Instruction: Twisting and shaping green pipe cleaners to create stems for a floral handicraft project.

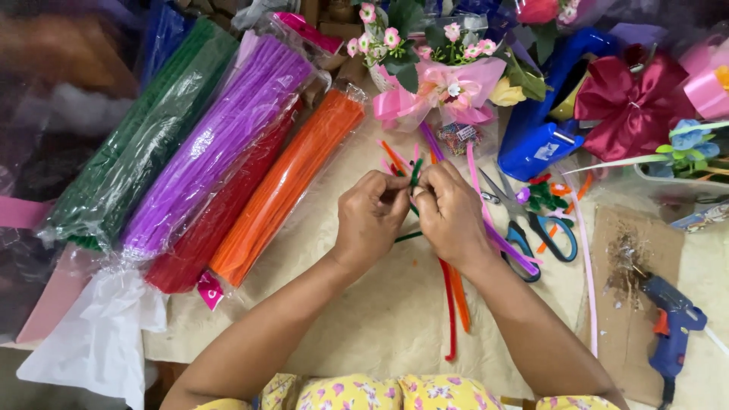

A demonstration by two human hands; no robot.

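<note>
Both hands meet at the middle of the table. The left hand (372, 220) and the right hand (449, 215) have their fingertips pinched together on a fuzzy green pipe cleaner (414, 173), whose thin wiry end sticks up between the thumbs while another stretch trails out below the left hand.

Loose red, orange and pink pipe cleaners (452, 304) lie on the pale cloth (380, 319) under and near the right wrist.

To the left, long clear plastic bags hold bundles of stems: green (137, 137), purple (220, 137), red (205, 228) and orange (285, 182), lying side by side at a slant.

Just right of the right hand lie blue-handled scissors (531, 228). At the near right a blue glue gun (672, 326) rests on brown cardboard (630, 304). Far across, a pink ribbon bow (448, 91) sits under small pink fabric flowers, with a glossy dark red bow (630, 102) to the right.
</note>
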